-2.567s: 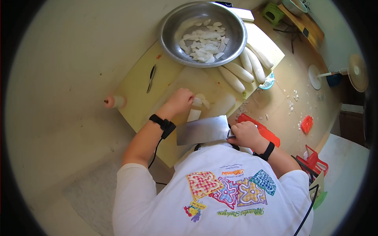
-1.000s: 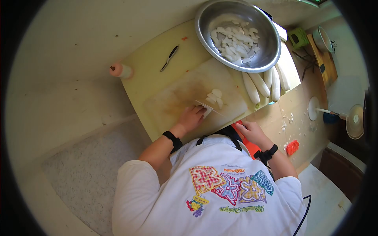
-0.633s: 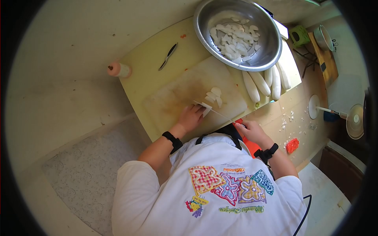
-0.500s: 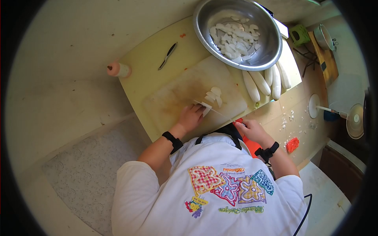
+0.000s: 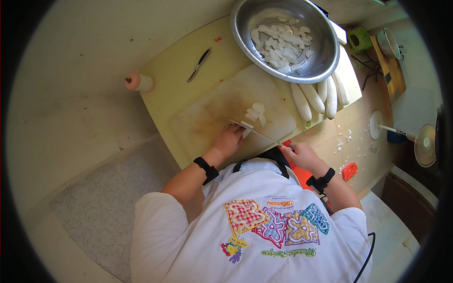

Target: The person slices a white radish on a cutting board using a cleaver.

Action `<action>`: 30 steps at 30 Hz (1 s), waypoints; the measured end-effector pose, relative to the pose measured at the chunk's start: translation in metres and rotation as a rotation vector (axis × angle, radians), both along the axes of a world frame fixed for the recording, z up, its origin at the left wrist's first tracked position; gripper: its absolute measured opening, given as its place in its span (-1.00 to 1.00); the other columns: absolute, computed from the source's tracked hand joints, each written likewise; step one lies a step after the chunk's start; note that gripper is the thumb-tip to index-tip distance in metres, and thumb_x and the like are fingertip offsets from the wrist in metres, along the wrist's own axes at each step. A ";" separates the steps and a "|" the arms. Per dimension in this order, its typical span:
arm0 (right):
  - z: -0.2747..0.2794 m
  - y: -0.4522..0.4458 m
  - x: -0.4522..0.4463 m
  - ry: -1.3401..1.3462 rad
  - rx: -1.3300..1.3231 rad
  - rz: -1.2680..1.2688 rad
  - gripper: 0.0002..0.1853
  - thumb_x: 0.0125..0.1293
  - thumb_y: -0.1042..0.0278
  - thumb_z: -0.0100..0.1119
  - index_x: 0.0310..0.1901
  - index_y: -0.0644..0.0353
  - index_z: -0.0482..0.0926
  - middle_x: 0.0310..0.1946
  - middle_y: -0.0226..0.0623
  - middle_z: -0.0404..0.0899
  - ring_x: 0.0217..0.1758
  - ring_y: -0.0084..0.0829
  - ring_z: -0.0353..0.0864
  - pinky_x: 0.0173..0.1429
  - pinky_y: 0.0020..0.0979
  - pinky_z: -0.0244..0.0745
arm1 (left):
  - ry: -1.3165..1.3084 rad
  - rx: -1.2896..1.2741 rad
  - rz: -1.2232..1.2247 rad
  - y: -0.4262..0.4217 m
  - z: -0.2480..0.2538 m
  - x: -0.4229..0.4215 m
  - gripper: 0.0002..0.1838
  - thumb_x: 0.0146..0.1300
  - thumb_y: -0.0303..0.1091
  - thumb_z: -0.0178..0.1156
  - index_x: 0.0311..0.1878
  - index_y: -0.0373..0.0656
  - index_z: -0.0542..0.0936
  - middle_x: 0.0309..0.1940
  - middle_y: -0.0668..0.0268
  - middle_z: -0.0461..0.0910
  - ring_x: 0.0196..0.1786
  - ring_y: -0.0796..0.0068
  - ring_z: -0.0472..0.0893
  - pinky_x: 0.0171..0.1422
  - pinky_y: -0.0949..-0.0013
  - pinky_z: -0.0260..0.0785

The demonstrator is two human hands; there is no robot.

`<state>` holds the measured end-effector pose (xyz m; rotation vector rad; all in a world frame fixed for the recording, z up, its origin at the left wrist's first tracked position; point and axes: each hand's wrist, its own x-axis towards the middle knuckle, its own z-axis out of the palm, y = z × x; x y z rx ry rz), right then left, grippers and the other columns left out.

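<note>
My left hand is closed on a piece of peeled white vegetable, pressing it to the cutting board. My right hand grips a kitchen knife, whose blade lies across that piece, close to my left fingertips. Several cut white slices rest on the board just beyond the blade. The exact kind of vegetable is unclear. Farther back, a large metal basin holds many similar pieces.
Several whole peeled white vegetables lie right of the board. A black-handled peeler or small knife is on the table at the back left, with a pink-capped bottle by its edge. A fan stands on the right.
The knife blade has tilted slightly, so more of its flat side shows over the vegetable piece. Both hands stay nearly in place.
</note>
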<state>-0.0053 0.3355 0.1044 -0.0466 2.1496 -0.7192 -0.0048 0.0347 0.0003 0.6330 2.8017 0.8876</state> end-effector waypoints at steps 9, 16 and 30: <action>0.002 -0.020 -0.016 -0.030 -0.022 0.031 -0.35 0.48 -0.20 -0.01 -0.40 0.38 0.58 -0.51 0.07 0.58 -0.38 0.05 0.59 -0.22 -0.07 0.46 | -0.042 0.038 0.021 0.002 0.001 -0.002 -0.63 0.07 -0.42 0.27 0.01 -0.09 0.67 -0.04 0.20 0.62 0.02 0.11 0.61 0.08 0.11 0.53; -0.010 -0.037 -0.027 -0.038 -0.036 0.070 -0.32 0.48 -0.21 -0.04 -0.44 0.39 0.55 -0.56 0.10 0.54 -0.43 0.06 0.55 -0.25 -0.05 0.44 | -0.076 0.012 0.040 0.003 0.001 -0.001 -0.65 0.05 -0.40 0.28 -0.03 -0.07 0.69 -0.08 0.20 0.62 0.01 0.12 0.61 0.07 0.11 0.54; -0.031 -0.041 -0.035 0.009 -0.099 0.054 -0.32 0.46 -0.21 -0.01 -0.46 0.39 0.56 -0.54 0.17 0.54 -0.41 0.14 0.54 -0.24 -0.01 0.43 | -0.093 0.048 0.069 0.005 0.005 -0.005 -0.68 0.05 -0.41 0.28 -0.07 -0.07 0.71 -0.05 0.24 0.65 -0.03 0.15 0.63 0.08 0.14 0.53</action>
